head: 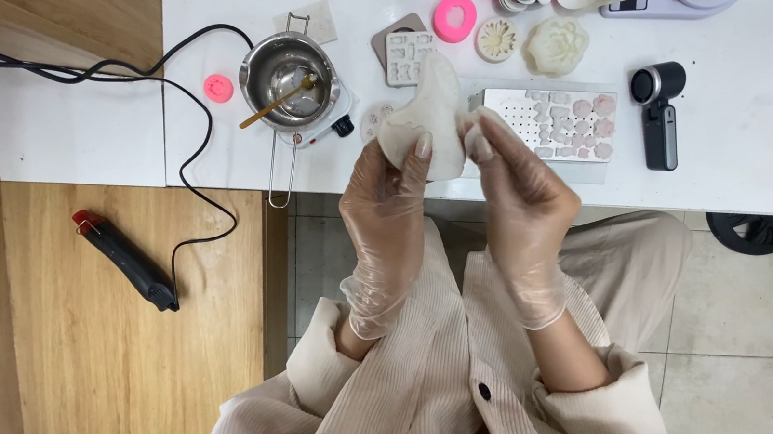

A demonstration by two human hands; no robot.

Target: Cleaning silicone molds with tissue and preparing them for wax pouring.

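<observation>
My left hand (387, 209) and my right hand (518, 208), both in thin clear gloves, hold one white, bendy mould-like piece (431, 120) between them above the near edge of the white table (735, 140). The left thumb and fingers pinch its lower left side. The right fingertips pinch its right edge. The piece is folded and tilted, and its inner face is hidden.
A steel pot (288, 80) with a wooden stick sits on a small hot plate, its cord running left. A tray of small pale shapes (562, 121), pink rings (455, 17), flower-shaped pieces (555, 45), a black handheld device (659, 107), and a black-red tool (125, 258) on the wooden floor.
</observation>
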